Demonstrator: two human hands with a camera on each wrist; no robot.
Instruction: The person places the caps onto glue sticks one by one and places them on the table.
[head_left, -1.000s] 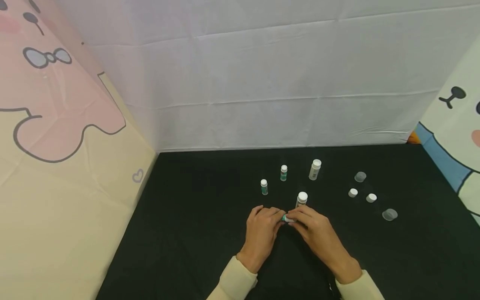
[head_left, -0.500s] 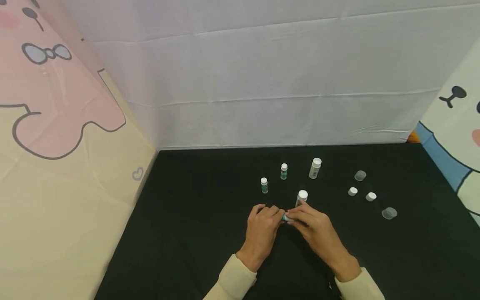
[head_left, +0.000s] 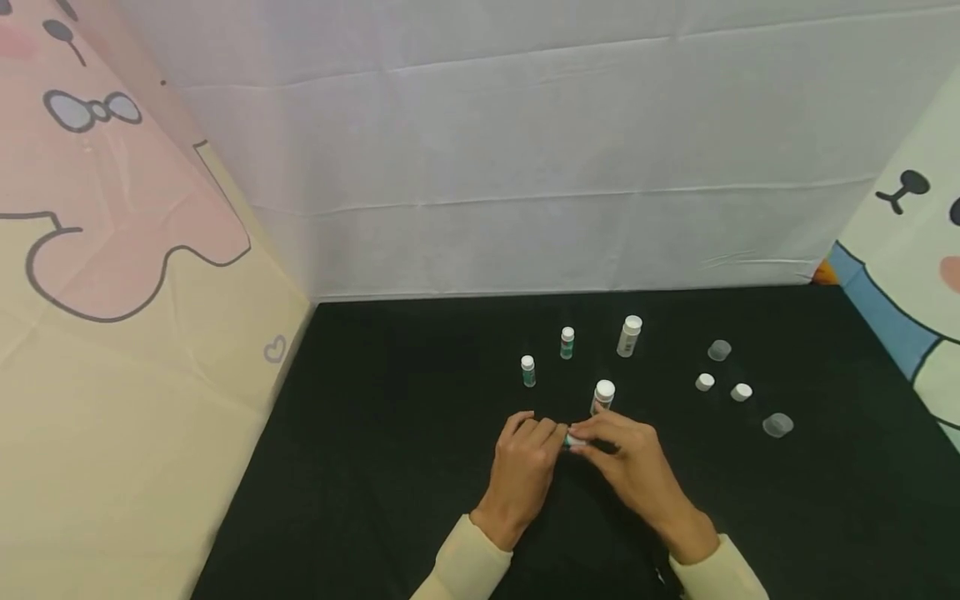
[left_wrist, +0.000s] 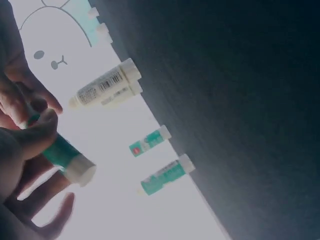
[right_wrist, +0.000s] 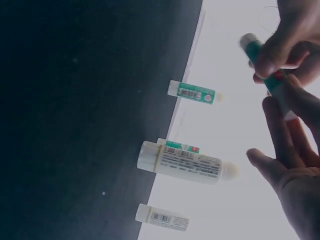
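Both hands meet over the near middle of the table around a small glue stick with a green label. My left hand grips its green body between thumb and curled fingers. With thumb and fingertips, my right hand pinches the white part at the opposite end, mostly covered. The other end, whitish, sticks out free past the left hand in both wrist views. Just beyond the right fingertips stands a larger white glue stick, partly hidden by that hand. Farther back stand another white one and two green-labelled ones.
To the right lie two white caps and two clear, cup-like caps. Black cloth covers the table. A white cloth wall rises at its back edge, with printed cartoon cloths at left and right.
The right hand's fingertips have shifted slightly on the white end of the glue stick. Both hands stay in nearly the same place, and the standing glue sticks and caps have not moved.
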